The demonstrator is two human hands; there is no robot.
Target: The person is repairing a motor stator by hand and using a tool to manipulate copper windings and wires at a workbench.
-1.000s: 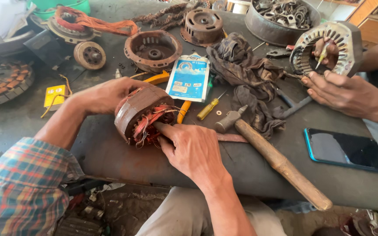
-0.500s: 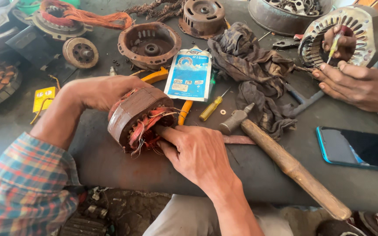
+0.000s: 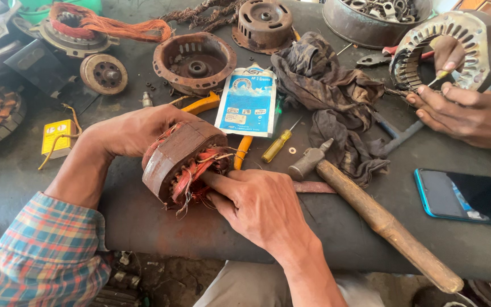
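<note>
Since a second ago, the motor core point(image 3: 180, 162) has slid a little toward me and toward nine o'clock on the workbench point(image 3: 24, 176), and my right hand has crept further onto its open face. My left hand point(image 3: 134, 131) cups the core from behind, at about eleven o'clock of it, gripping the brown iron so it stays tipped on edge with the windings facing me. My right hand point(image 3: 262, 207) sits at four o'clock of the core, forefinger and thumb pinched on the red copper wire point(image 3: 200, 170) that spills from the slots; holding it tilted lets me get at those strands.

At three o'clock lies one hammer point(image 3: 370, 210), wooden handle pointing toward five o'clock, within easy reach. One yellow screwdriver point(image 3: 279, 145) and one blue-and-white packet point(image 3: 248, 102) lie at one o'clock, beside one crumpled dark rag point(image 3: 336, 96). One phone point(image 3: 467, 196) rests face up at the far three o'clock.

Across the bench, at two o'clock, another person's two hands point(image 3: 467, 111) hold a second, bare core ring point(image 3: 444, 48). Two rusty end covers point(image 3: 194, 62) sit at twelve o'clock, and one bowl point(image 3: 365, 25) of metal scraps lies beyond them.
</note>
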